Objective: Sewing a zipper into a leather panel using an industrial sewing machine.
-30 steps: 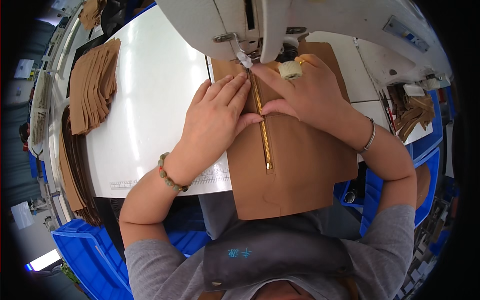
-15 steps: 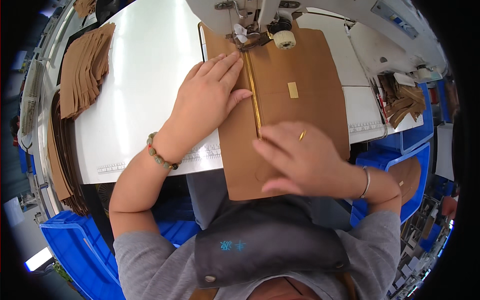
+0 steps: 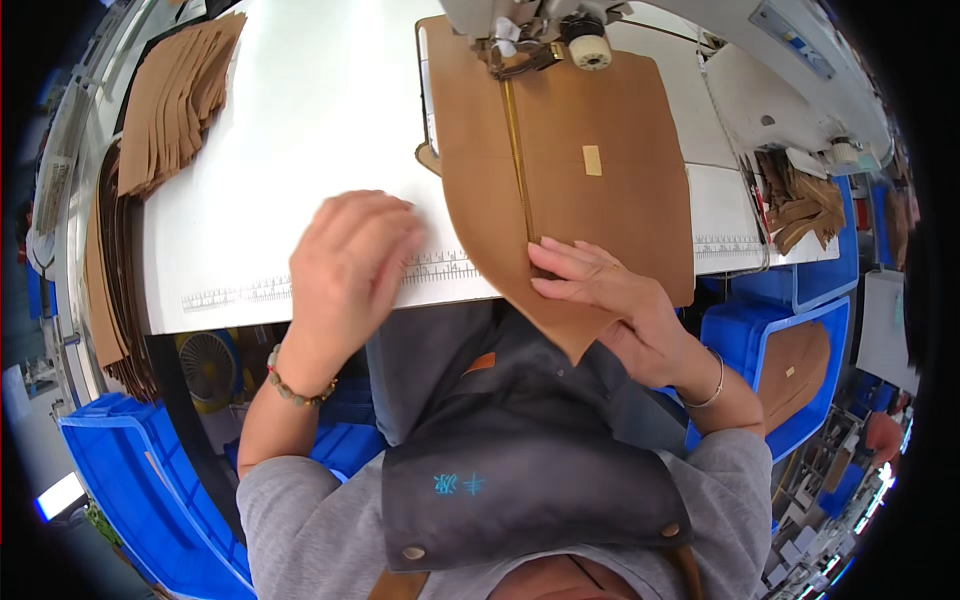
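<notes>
A large brown leather-like panel (image 3: 630, 130) lies on the white table, its far edge beneath the sewing machine head (image 3: 530, 30). A gold zipper (image 3: 518, 150) runs along it, and a small pale yellow patch (image 3: 592, 160) sits to the right. My right hand (image 3: 620, 305) grips the panel near its front edge, fingers on top and thumb toward the underside. The panel's near left corner is curled and points down past the table edge. My left hand (image 3: 355, 265) hangs above the table's front edge, apart from the panel. Its fingers are bent and blurred; nothing shows in them.
Brown cut strips (image 3: 180, 105) are stacked at the far left, with more brown pieces (image 3: 115, 290) hanging over the table's left edge. Brown scraps (image 3: 800, 200) lie at the right. Blue bins (image 3: 150, 490) stand on both sides below. A ruler strip (image 3: 235, 297) runs along the front edge.
My left hand has come off the panel and moved left and nearer. My right hand has taken hold of the panel's near edge, and its left corner has folded up.
</notes>
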The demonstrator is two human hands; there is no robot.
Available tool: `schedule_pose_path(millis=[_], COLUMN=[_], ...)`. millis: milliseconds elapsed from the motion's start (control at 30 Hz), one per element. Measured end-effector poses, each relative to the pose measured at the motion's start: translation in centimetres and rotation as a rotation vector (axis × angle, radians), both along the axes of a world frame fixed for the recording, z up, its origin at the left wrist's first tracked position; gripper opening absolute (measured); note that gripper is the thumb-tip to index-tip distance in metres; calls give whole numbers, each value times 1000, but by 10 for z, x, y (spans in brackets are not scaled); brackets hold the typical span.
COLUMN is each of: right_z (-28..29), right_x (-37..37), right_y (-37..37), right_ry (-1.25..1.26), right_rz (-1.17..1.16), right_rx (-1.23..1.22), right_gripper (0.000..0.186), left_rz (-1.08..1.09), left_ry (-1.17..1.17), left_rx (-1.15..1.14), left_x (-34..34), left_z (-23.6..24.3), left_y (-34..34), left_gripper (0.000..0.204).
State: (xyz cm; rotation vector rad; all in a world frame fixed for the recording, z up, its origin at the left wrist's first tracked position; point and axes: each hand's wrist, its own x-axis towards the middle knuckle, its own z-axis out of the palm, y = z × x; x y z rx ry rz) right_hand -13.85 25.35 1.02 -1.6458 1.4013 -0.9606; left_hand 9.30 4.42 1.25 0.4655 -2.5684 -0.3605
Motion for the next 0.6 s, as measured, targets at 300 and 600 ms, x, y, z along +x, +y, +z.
schedule_pose_path(millis=[300,600], right_z=[2,-1], right_x=[0,-2], right_y=[-3,-4], right_ry=[-41,-74], right_rz=[-6,-12], right_rx=[13,22], right_gripper=[43,42], left_rz=[-205,-192], left_ry=[161,202], left_rx=[-113,-89], left_x=[-17,-22], left_z=[-26,-28], left_y=[34,35], left_gripper=[28,28])
